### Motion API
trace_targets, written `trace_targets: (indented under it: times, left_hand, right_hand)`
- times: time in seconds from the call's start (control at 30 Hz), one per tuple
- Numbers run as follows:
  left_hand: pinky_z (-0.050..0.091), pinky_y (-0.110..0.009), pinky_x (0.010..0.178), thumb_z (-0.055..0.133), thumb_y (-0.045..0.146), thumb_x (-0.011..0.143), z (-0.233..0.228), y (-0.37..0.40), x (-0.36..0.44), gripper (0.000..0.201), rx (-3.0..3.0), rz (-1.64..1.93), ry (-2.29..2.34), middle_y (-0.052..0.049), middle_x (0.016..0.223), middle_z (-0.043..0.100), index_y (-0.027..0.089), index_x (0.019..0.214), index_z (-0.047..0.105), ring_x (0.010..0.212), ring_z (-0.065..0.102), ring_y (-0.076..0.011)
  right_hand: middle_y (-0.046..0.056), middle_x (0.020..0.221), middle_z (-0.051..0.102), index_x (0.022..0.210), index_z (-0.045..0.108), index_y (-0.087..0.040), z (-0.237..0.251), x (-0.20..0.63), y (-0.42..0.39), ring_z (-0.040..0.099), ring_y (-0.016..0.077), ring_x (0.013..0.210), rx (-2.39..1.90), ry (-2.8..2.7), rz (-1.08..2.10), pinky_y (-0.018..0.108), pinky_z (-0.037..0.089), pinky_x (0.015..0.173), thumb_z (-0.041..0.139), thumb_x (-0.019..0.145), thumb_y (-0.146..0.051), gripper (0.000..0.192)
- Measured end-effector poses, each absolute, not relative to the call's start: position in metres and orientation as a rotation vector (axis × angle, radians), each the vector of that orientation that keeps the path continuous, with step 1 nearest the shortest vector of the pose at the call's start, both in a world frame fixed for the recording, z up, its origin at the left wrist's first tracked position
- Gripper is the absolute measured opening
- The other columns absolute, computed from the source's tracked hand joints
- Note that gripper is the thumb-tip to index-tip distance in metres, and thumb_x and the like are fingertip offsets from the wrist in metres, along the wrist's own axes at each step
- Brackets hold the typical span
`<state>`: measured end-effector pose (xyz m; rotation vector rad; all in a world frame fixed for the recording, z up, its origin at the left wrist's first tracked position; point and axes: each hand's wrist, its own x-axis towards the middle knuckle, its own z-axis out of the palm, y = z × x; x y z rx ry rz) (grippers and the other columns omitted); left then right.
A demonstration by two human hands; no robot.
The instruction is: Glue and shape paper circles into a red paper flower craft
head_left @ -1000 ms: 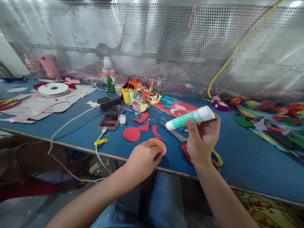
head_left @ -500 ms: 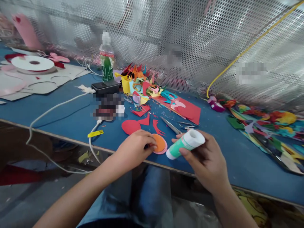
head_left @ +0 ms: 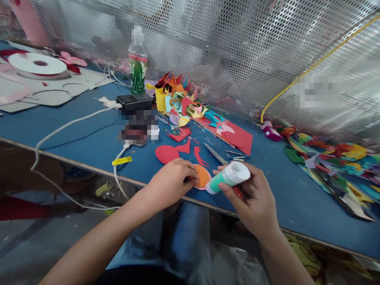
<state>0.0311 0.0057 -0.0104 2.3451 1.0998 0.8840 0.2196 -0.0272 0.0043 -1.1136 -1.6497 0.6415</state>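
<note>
My right hand [head_left: 258,194] is wrapped round a white and green glue stick [head_left: 228,178], tilted with its lower end at the edge of a pink paper circle [head_left: 208,185]. An orange paper circle [head_left: 203,176] lies on top of the pink one near the table's front edge. At their left side my left hand [head_left: 175,178] is closed, thumb and fingers pinching the orange circle's edge. Scissors [head_left: 216,154] lie just beyond, partly hidden by my right hand. A red paper circle [head_left: 166,154] and red offcuts [head_left: 200,156] are behind my left hand.
Paper scraps [head_left: 178,99] are heaped by red sheets [head_left: 237,136]. A green-labelled bottle [head_left: 138,73] stands behind a black box [head_left: 134,102]. A white cable [head_left: 59,126] crosses the left side. Colourful cut paper [head_left: 341,158] lies right, a ribbon spool [head_left: 38,64] far left. Perforated metal backs the table.
The glue stick and my right hand have shifted slightly left, closer to the paper circles. The left hand stays at the orange circle's edge. The camera view has moved a little.
</note>
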Motion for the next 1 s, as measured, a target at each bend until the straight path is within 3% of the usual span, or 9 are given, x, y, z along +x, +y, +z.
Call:
trace_targets:
  times: [0.47, 1.0]
  left_hand:
    - [0.047, -0.032, 0.079, 0.054, 0.019, 0.083, -0.01, 0.007, 0.031, 0.017, 2.404, 0.914, 1.08, -0.007, 0.095, 0.068, 0.016, 0.081, 0.071, 0.088, 0.06, -0.0189]
    - [0.047, -0.031, 0.082, 0.055, 0.018, 0.082, -0.004, 0.004, 0.032, 0.015, 2.348, 0.863, 1.114, -0.005, 0.096, 0.068, 0.019, 0.082, 0.07, 0.09, 0.06, -0.0179]
  right_hand:
    - [0.008, 0.103, 0.061, 0.117, 0.045, -0.026, -0.004, 0.225, -0.022, 0.065, 0.0222, 0.089, -0.986, -1.852, 0.54, 0.036, 0.057, 0.074, 0.065, 0.075, -0.02, 0.047]
    - [0.009, 0.104, 0.062, 0.117, 0.043, -0.024, -0.005, 0.239, -0.011, 0.064, 0.0232, 0.09, -1.048, -1.893, 0.471, 0.042, 0.054, 0.078, 0.065, 0.075, -0.021, 0.047]
